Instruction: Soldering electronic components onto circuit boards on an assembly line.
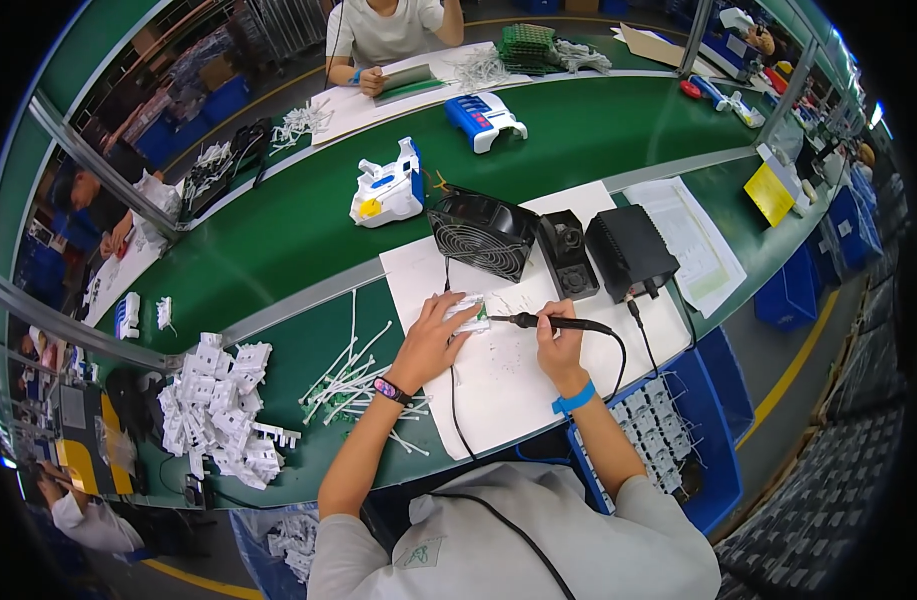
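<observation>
My right hand [560, 345] grips a black soldering iron [583, 324] like a pen, its tip pointing left. The tip reaches a small green circuit board [475, 318] seated in a white plastic housing [462, 325]. With its fingers over the housing, my left hand [433, 335] holds it down on a white work sheet [508, 400]. Whether the tip touches the board is too small to tell. Beyond my hands stand a black fan [483, 235], a black iron stand [566, 255] and a black soldering station [631, 250].
Left of the sheet lie white wires with green boards [353, 390] and a heap of white housings [218, 410]. A blue bin [713, 440] at my right holds rows of white parts. Blue-and-white devices [388, 185] rest on the green belt [308, 230]. A co-worker [393, 30] sits opposite.
</observation>
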### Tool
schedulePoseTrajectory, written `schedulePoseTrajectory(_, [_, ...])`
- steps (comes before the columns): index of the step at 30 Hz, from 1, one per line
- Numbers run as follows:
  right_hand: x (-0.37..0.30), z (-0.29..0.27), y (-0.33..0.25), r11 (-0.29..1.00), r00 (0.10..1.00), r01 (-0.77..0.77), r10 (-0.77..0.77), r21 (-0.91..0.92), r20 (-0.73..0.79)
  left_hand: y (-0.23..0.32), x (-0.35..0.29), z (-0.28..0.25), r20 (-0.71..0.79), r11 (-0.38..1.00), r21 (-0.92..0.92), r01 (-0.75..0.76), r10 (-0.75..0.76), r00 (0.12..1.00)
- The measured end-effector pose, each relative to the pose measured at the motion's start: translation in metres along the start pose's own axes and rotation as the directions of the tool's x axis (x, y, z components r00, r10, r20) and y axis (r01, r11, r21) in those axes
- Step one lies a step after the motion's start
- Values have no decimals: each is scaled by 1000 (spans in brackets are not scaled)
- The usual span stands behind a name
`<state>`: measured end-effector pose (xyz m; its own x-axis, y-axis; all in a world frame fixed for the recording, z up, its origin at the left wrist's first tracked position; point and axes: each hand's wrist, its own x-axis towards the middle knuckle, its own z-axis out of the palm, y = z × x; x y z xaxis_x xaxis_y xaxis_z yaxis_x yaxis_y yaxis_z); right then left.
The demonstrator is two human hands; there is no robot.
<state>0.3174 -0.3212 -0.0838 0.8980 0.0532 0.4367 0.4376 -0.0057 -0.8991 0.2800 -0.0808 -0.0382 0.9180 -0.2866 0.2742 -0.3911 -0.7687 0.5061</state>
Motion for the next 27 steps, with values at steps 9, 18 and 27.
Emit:
schedulePoseTrajectory(9, [-1, 0, 0, 1000, 1000, 20, -20, -23, 2, -3, -1, 2, -2, 1000, 2, -8, 8, 1000])
schedulePoseTrajectory(18, [5, 5, -6, 984, 968, 128, -151, -123, -199, 4, 7, 13, -99, 990, 137, 19, -6, 995])
schedulePoseTrajectory(27, [-2, 1, -1, 982, 972, 169, -179, -81, -151, 11, 19, 32, -264, 957, 219, 190, -129, 956])
